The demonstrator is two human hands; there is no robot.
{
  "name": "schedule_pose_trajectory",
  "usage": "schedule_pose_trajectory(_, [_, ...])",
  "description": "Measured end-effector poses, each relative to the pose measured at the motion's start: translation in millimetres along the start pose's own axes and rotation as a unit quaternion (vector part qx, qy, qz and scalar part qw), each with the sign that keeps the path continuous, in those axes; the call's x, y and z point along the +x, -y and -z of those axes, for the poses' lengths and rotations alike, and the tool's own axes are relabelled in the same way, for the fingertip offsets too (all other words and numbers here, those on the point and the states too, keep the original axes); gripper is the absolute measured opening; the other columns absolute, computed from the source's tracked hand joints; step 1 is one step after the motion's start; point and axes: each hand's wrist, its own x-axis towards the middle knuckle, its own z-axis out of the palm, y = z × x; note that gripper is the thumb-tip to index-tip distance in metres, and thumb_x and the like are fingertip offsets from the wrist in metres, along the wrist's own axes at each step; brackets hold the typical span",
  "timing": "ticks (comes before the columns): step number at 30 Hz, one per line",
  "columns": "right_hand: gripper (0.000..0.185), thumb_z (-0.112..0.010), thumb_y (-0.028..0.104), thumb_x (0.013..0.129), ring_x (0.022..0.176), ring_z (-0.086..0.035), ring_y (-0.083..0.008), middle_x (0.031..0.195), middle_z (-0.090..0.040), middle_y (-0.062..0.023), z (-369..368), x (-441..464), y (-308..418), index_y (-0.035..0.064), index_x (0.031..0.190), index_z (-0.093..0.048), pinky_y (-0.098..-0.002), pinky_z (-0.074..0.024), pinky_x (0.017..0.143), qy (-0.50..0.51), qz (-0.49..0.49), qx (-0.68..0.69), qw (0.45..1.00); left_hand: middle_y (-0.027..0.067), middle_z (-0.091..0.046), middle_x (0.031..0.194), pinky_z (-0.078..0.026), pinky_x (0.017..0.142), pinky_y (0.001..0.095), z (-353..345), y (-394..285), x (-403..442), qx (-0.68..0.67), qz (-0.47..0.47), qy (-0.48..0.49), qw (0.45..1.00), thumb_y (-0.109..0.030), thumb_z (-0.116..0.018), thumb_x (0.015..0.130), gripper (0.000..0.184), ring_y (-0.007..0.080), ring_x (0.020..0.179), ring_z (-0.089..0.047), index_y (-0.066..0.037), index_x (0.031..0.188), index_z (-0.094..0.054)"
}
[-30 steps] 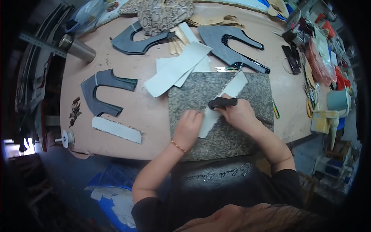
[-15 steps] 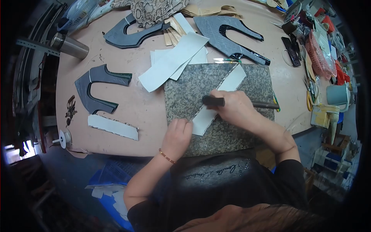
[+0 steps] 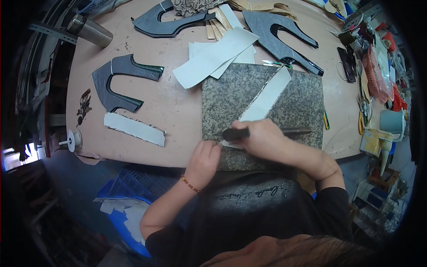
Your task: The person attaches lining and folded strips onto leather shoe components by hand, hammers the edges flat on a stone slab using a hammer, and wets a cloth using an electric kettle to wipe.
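Observation:
My right hand (image 3: 263,137) is closed round a dark hammer (image 3: 236,135), whose head is over the lower end of a white strip (image 3: 269,95). The strip has rough patterned edges and lies slantwise on a speckled stone slab (image 3: 224,102). At the strip's lower left end rests my left hand (image 3: 205,156), fingers together near the slab's edge; whether they pinch the strip is too small to tell. A second white strip (image 3: 134,129) lies on the table to the left, below a grey U-shaped piece (image 3: 106,80).
White sheets (image 3: 213,58) overlap behind the slab. More grey curved pieces (image 3: 267,38) lie at the back. A metal flask (image 3: 91,31) and a thread spool (image 3: 72,140) are at left. Scissors, a pink basket (image 3: 376,80) and a blue-green mug (image 3: 391,121) stand at right.
My right hand and the hammer have moved down along the strip towards its lower left end. My left hand has shifted towards the slab's lower left edge. The whole view has shifted too.

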Motion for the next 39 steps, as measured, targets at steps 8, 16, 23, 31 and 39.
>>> schedule_pose_trajectory(8, [0.019,-0.066,0.019,0.086,0.069,-0.069,-0.0399,0.074,-0.068,-0.0188,-18.3,-7.8,8.8,0.0048,0.093,-0.056,-0.0515,-0.053,0.057,-0.039,0.002,0.086,0.996,0.0145,-0.062,0.086,-0.052,0.074,0.0373,25.3,15.4,7.1,-0.155,0.073,0.059,0.983,0.001,-0.065,0.083,0.016,0.0311,0.081,-0.062,-0.002,0.098,-0.069])
schedule_pose_trajectory(16, [0.024,-0.067,0.023,0.09,0.093,-0.065,-0.0394,0.096,-0.067,-0.0178,47.2,-79.2,-37.3,0.0071,0.107,-0.06,-0.0487,-0.0521,0.079,-0.237,-0.233,0.131,0.934,0.0197,-0.061,0.118,-0.043,0.097,0.048,-31.3,-9.2,96.7,-0.012,-0.026,-0.021,0.999,-0.009,-0.077,0.076,0.061,0.0399,0.11,-0.055,0.001,0.131,-0.052])
schedule_pose_trajectory(23, [0.025,-0.068,0.007,0.082,0.095,-0.06,-0.0394,0.098,-0.061,-0.0183,14.9,-170.4,-140.6,0.0027,0.104,-0.056,-0.0477,-0.0488,0.083,-0.421,-0.376,-0.069,0.822,0.0226,-0.057,0.125,-0.044,0.1,0.0442,-51.5,-20.0,103.2,-0.141,0.026,0.101,0.985,-0.004,-0.074,0.078,0.072,0.0374,0.114,-0.056,0.001,0.143,-0.043])
schedule_pose_trajectory(31, [0.032,-0.075,0.002,0.072,0.096,-0.061,-0.0338,0.101,-0.063,-0.0132,-17.8,-219.8,-194.5,0.0048,0.101,-0.062,-0.0438,-0.0496,0.085,-0.498,-0.388,-0.123,0.766,0.0201,-0.054,0.135,-0.043,0.104,0.0408,67.0,56.6,65.2,-0.239,0.179,-0.228,0.927,-0.007,-0.067,0.086,0.061,0.0327,0.126,-0.053,0.004,0.141,-0.044])
schedule_pose_trajectory(39, [0.03,-0.074,0.004,0.074,0.108,-0.057,-0.032,0.109,-0.06,-0.0105,-21.8,-222.9,-140.9,0.0053,0.102,-0.065,-0.0418,-0.0466,0.094,-0.546,-0.28,-0.143,0.776,0.0187,-0.055,0.133,-0.041,0.107,0.042,88.3,87.1,35.0,0.144,0.152,-0.425,0.88,-0.007,-0.068,0.087,0.058,0.0333,0.125,-0.052,0.003,0.139,-0.047])
